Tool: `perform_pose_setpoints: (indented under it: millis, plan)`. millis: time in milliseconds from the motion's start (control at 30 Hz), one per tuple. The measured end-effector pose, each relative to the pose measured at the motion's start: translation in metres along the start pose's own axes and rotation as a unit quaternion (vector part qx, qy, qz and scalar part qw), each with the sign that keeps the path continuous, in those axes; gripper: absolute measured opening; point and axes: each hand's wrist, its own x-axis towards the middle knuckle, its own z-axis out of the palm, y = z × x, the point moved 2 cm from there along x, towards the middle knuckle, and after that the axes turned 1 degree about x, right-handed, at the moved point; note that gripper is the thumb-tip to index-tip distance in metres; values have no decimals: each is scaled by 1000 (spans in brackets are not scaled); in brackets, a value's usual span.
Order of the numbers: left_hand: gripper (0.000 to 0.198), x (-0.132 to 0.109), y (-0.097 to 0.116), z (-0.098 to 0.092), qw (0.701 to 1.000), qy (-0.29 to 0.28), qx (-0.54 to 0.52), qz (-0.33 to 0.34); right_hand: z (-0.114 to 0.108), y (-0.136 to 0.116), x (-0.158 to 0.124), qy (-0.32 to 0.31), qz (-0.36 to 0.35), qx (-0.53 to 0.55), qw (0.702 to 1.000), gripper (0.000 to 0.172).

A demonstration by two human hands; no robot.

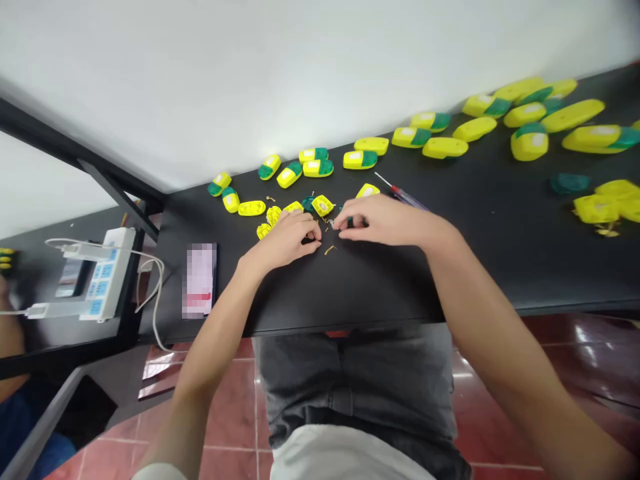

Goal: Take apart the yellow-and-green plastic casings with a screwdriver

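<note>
My left hand (295,237) rests low over the black table with fingers curled and thumb near the forefinger; whatever is between the tips is too small to make out. Facing it, my right hand (373,219) has thumb and fingers drawn together at a tiny whitish piece (333,225). Just beyond the fingertips lies a yellow shell half (323,205), inner side up, beside a dark green cover (308,204). More open yellow shells (274,215) lie partly behind my left hand. A small brass-coloured strip (330,250) sits on the table between my hands.
A screwdriver (403,193) lies beyond my right hand. Several yellow-green casings (360,160) line the wall side, with loose shells (597,209) at right. A phone (200,280) lies left, near a white cable and power strip (111,273). Another person's arm (11,327) shows far left.
</note>
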Motion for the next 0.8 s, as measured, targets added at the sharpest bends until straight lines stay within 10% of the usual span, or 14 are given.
perform_pose_setpoints:
  millis: [167, 367, 567, 800]
  plan:
    - [16, -3, -6, 3, 997, 60, -43, 28, -34, 35, -19, 265, 207, -31, 941, 30]
    - [13, -8, -5, 0, 981, 139, -135, 1, -38, 70, -30, 180, 358, 3, 916, 20]
    - [18, -2, -3, 8, 954, 229, -192, 14, -42, 41, -28, 334, 293, 101, 890, 12]
    - [27, -2, -18, 16, 949, 275, -152, 34, -33, 22, -26, 71, 175, 201, 961, 44]
